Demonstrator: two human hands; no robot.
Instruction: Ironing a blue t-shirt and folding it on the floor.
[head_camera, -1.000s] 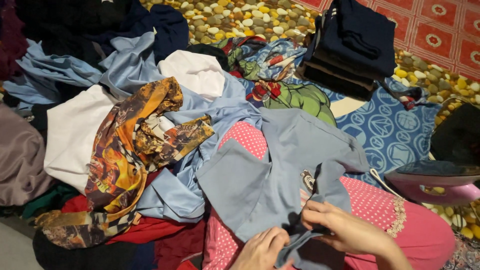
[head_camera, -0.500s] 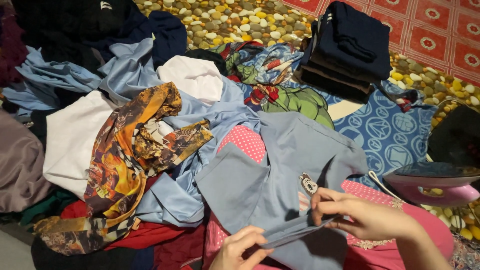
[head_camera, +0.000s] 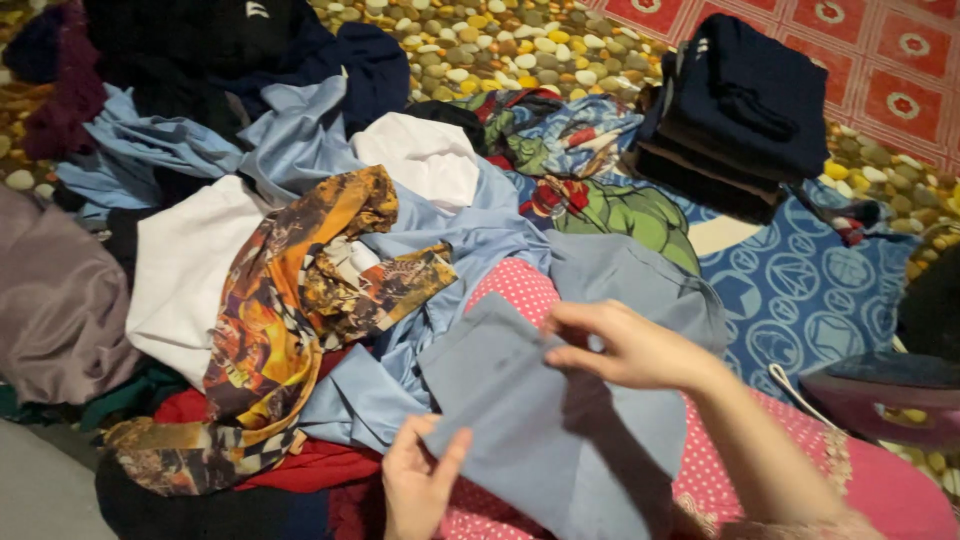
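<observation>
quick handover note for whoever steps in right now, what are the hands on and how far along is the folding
Left hand: open, palm under the near edge of the grey-blue garment, holding it up.
Right hand: pinching the garment's upper fold, pressing it flat.
The garment lies on the pink dotted cloth, partly folded, one flap turned over.
Done: a stack of dark folded clothes sits at the far right.
Left: this garment's fold is not finished; a loose pile waits to the left, with an orange patterned cloth, white pieces and light blue shirts.
An iron rests at the right edge.
</observation>
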